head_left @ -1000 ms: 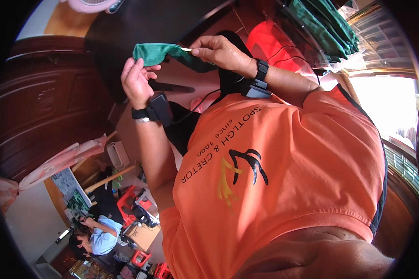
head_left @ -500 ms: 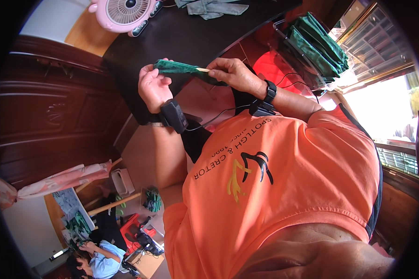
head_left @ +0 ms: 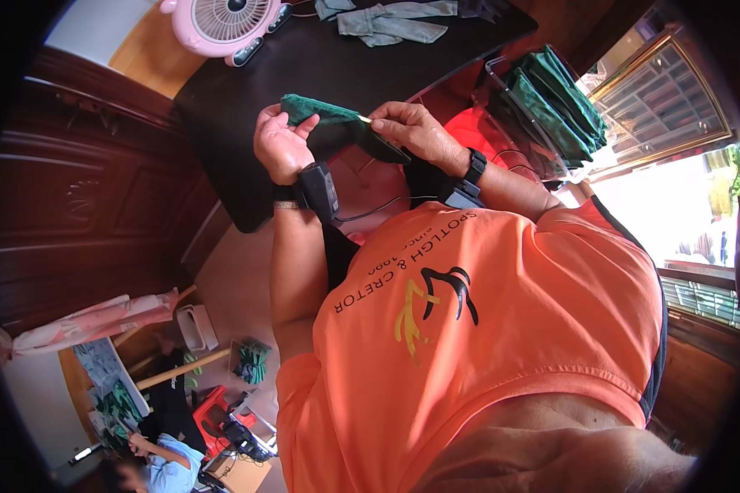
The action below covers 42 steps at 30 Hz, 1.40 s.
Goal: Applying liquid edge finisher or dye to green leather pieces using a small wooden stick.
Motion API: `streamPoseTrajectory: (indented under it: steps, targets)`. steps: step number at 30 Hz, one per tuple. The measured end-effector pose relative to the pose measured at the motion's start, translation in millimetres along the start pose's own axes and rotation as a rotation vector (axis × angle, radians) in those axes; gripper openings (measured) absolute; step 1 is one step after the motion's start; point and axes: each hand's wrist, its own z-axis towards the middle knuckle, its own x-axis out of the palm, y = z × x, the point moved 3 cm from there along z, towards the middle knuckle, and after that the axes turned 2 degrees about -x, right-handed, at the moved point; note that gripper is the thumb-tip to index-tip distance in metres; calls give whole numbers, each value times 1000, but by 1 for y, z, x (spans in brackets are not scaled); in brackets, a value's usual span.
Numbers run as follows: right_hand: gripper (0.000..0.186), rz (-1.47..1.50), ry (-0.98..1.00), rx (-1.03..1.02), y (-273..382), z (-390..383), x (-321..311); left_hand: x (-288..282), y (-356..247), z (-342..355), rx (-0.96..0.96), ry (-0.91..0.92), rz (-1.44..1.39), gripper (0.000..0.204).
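Two hands are meeting one green cloth: the right hand's (head_left: 415,131) thumb and forefinger are pressing together, clamping a pale slim piece (head_left: 364,118) at the cloth's right-hand part. The left hand (head_left: 284,148) is turning its palm upward, its thumb standing apart from the curled fingers and reaching the lower edge of the cloth's other end; whether these fingers are gripping cannot be told, as the fabric is partly hiding them. The green cloth (head_left: 325,111) itself is hanging in the air between the hands, showing against a black table (head_left: 214,115). It is presenting a narrow, strip-like form with a soft, velvety nap; its upper face is catching light as mid green, while a darker length is drooping below the right fingers. Black straps are encircling both wrists, the left one carrying a black box (head_left: 318,191). Beyond, a pink fan (head_left: 230,25) and grey-green fabric strips (head_left: 399,23) are resting on the table. Folded green cloths (head_left: 555,107) are hanging over a rack at right, beside a red stool (head_left: 467,127). Lower left, a co-worker's light-blue sleeve (head_left: 173,472) is showing.
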Motion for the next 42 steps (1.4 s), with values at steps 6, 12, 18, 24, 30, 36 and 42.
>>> streamPoseTrajectory:
  steps: [6,12,18,24,30,36,42]
  targets:
    - [17,-98,-3,-69,3,-3,1,-1,-8,-9,0,130,133,19]
    - [13,480,149,153,-10,-11,21,-4,-5,1,-8,78,10,19]
    - [18,85,110,35,-11,-5,9,-11,-5,3,26,19,33,19]
    - [18,47,43,-4,-2,-13,12,-7,-2,-2,31,48,33,17]
    - [20,314,86,115,-16,-11,11,-5,7,-8,-24,20,20,18]
    - [18,55,55,-27,-9,-6,3,5,-11,-25,105,113,160,21]
    - [16,-76,-35,-122,1,-12,0,6,-14,-27,150,284,275,21]
